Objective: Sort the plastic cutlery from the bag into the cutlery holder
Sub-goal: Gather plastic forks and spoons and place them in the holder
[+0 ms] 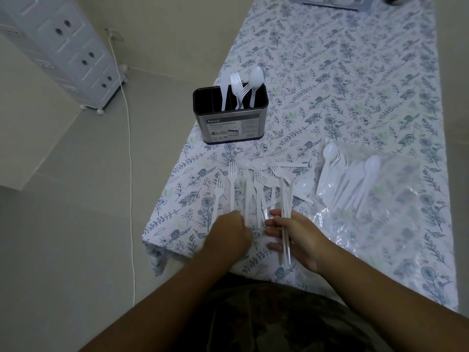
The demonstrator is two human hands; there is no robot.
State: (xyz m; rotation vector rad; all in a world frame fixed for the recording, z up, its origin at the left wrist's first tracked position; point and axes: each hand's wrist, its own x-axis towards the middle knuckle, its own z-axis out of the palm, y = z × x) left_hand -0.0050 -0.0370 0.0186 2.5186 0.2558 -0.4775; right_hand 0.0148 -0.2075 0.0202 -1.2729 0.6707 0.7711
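A steel cutlery holder (229,128) with a black divided inside stands at the table's left side, holding a white knife, forks and a spoon (255,77). A loose pile of white plastic forks and spoons (250,181) lies in front of me. My right hand (297,237) holds a few white forks (285,212) by their handles, prongs pointing away. My left hand (232,231) is curled at the near ends of the pile, pinching a handle there. A clear plastic bag (380,199) with more spoons and knives (347,181) lies to the right.
The table wears a floral cloth (355,85); its left edge and near corner drop off to a tiled floor. A white drawer cabinet (63,52) and a white cord (129,148) are on the floor to the left. A box stands at the table's far end.
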